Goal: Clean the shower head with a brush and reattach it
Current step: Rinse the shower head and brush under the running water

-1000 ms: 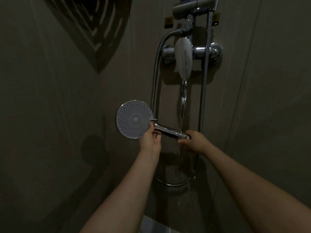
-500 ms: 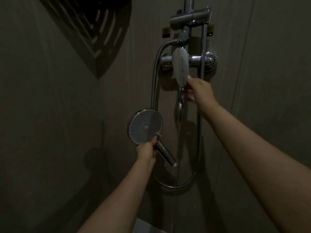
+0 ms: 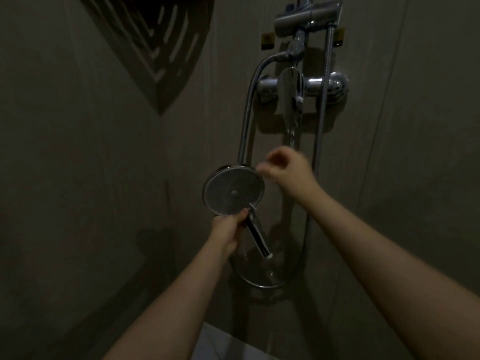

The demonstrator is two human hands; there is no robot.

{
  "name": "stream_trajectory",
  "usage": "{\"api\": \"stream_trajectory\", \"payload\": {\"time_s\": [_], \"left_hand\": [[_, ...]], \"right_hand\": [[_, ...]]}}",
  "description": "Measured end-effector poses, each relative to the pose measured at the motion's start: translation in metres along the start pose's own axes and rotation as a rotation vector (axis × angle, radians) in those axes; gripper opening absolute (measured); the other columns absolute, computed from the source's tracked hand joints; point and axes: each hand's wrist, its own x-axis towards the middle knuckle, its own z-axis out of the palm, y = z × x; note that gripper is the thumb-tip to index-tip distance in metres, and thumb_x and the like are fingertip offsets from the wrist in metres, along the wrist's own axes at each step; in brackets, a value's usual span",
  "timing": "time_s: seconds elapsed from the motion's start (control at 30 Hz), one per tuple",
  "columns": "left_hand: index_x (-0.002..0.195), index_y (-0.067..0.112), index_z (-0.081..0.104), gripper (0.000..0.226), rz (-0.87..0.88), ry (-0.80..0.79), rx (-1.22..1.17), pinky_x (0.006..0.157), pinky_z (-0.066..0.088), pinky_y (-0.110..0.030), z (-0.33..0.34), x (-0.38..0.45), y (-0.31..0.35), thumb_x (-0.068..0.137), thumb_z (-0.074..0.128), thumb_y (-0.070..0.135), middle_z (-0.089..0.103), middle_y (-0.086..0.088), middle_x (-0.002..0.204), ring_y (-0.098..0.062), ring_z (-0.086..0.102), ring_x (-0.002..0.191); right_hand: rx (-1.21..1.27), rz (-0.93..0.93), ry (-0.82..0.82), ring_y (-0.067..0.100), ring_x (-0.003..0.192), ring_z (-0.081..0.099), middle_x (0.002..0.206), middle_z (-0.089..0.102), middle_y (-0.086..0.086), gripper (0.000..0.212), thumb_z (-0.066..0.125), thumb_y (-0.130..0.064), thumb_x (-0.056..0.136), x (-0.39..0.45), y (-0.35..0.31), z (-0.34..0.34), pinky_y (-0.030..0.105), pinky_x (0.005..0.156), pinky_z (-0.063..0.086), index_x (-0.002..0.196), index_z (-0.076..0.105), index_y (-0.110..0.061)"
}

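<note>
Left hand (image 3: 227,231) clenches the chrome handle (image 3: 257,236) of the round, dotted shower head (image 3: 233,189); right hand (image 3: 288,168) blurred, fingers loosely curled, grasping nothing visible.

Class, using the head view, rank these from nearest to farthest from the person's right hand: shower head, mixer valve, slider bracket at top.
1. Shower head, just left of the right hand.
2. Mixer valve, above it on the wall.
3. Slider bracket, highest, at the frame's top.

One shower head (image 3: 233,190), one hose (image 3: 246,110), one mixer tap (image 3: 301,85), two hands, left (image 3: 225,231) and right (image 3: 288,170).
</note>
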Motion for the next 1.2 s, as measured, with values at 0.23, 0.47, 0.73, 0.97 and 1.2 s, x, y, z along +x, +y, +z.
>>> {"api": "stream_trajectory", "payload": {"time_s": [0.23,0.47,0.73,0.97,1.2], "left_hand": [[0.105,0.008,0.06,0.025,0.085,-0.213,0.222,0.069,0.052,-0.025,-0.017,-0.004,-0.001,0.086,0.053,-0.006,0.07,-0.001,0.085,-0.012,0.066,0.075],[0.109,0.006,0.053,0.03,0.028,-0.225,0.396,0.082,0.046,-0.018,-0.042,-0.007,-0.005,0.085,0.053,-0.012,0.057,-0.01,0.105,-0.007,0.06,0.094],[0.106,0.007,0.057,0.026,0.027,-0.237,0.677,0.079,0.048,-0.018,-0.037,-0.009,-0.005,0.082,0.065,0.001,0.063,-0.007,0.097,-0.013,0.06,0.088],[0.064,0.016,0.047,0.027,0.26,0.052,0.797,0.061,0.044,-0.025,-0.036,-0.013,-0.011,0.086,0.063,0.014,0.052,-0.003,0.061,-0.014,0.052,0.059],[0.065,0.016,0.044,0.029,0.263,0.068,0.784,0.043,0.034,-0.021,-0.051,-0.022,-0.008,0.084,0.064,0.006,0.046,-0.004,0.052,-0.016,0.042,0.044]], "right_hand": [[-0.231,-0.1,-0.133,0.011,0.087,0.058,0.091,0.062,-0.001,0.027,0.074,-0.014,0.075,-0.008,-0.005,0.025,0.033,0.085,0.052,0.098,0.062,-0.009],[-0.142,-0.217,0.141,0.006,0.086,0.052,0.089,0.056,-0.006,0.026,0.072,-0.015,0.078,0.0,-0.024,0.009,0.012,0.069,0.039,0.101,0.062,-0.008],[0.053,-0.091,-0.008,-0.002,0.072,0.052,0.077,0.054,-0.016,0.027,0.071,-0.004,0.076,-0.01,-0.003,0.02,0.001,0.06,0.041,0.097,0.06,-0.016],[0.228,0.043,0.056,0.016,0.109,0.055,0.118,0.059,0.006,0.035,0.059,-0.019,0.089,-0.006,0.003,0.017,0.017,0.085,0.046,0.122,0.051,-0.011],[0.004,-0.013,0.031,0.017,0.121,0.051,0.137,0.051,0.01,0.047,0.035,-0.036,0.099,-0.003,-0.012,0.011,0.023,0.099,0.038,0.136,0.046,-0.01]]}}
